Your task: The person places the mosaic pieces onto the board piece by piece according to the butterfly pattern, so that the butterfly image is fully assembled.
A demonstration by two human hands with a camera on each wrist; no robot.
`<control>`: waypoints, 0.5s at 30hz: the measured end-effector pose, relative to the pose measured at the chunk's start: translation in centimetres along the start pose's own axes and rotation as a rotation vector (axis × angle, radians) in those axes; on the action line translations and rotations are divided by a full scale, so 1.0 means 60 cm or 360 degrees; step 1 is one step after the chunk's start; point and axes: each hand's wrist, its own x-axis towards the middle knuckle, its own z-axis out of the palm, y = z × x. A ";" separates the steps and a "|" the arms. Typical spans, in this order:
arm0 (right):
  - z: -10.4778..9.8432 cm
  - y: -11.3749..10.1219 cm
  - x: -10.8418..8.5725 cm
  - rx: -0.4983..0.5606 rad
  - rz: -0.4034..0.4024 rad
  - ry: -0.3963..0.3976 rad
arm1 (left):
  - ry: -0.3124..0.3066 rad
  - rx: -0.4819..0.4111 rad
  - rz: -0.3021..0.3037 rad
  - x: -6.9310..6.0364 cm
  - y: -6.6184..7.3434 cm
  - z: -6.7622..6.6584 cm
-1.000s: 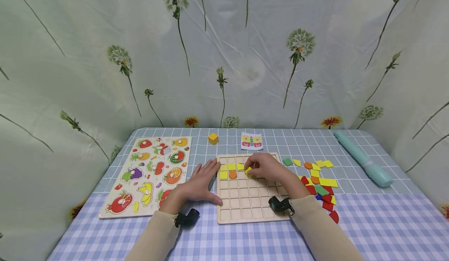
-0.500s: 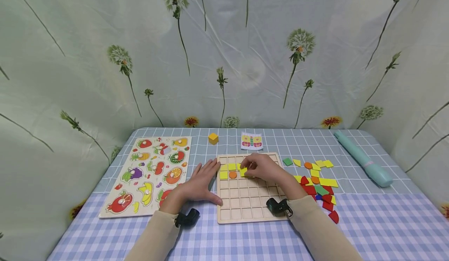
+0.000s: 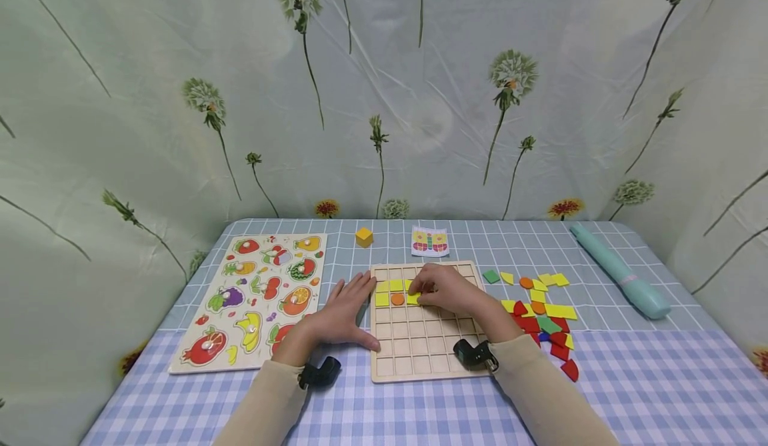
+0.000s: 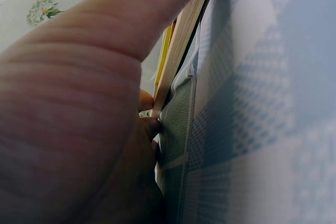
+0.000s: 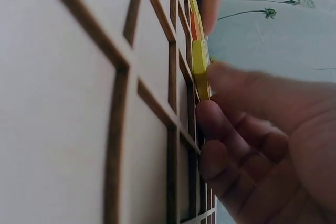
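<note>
A wooden grid board (image 3: 420,347) lies on the table with yellow squares and an orange disc (image 3: 398,299) in its upper left cells. My right hand (image 3: 447,291) pinches a yellow square (image 3: 413,299) at the cell just right of the disc; the right wrist view shows thumb and fingertip on that yellow piece (image 5: 199,69), low against the grid. My left hand (image 3: 342,316) rests with spread fingers along the board's left edge, thumb at its lower part. In the left wrist view the hand (image 4: 79,108) touches the board's side (image 4: 181,38).
Left of the board lies a fruit puzzle (image 3: 249,299). Behind stand a yellow cube (image 3: 364,237) and a butterfly picture card (image 3: 430,241). Loose red, yellow, orange and green pieces (image 3: 549,326) lie to the right, with a teal folded item (image 3: 621,271) beyond.
My right hand has moved slightly left with the yellow square, which now sits lower, beside the orange disc. My left hand has stayed at the board's edge.
</note>
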 end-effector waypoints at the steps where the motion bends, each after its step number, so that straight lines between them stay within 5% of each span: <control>1: 0.000 -0.001 -0.001 0.0000 -0.0009 0.0000 | -0.0001 0.0002 -0.0002 0.000 0.000 0.000; 15: 0.010 -0.002 0.002 -0.0144 -0.0066 0.0043 | 0.0005 0.0009 -0.0002 0.003 0.001 0.001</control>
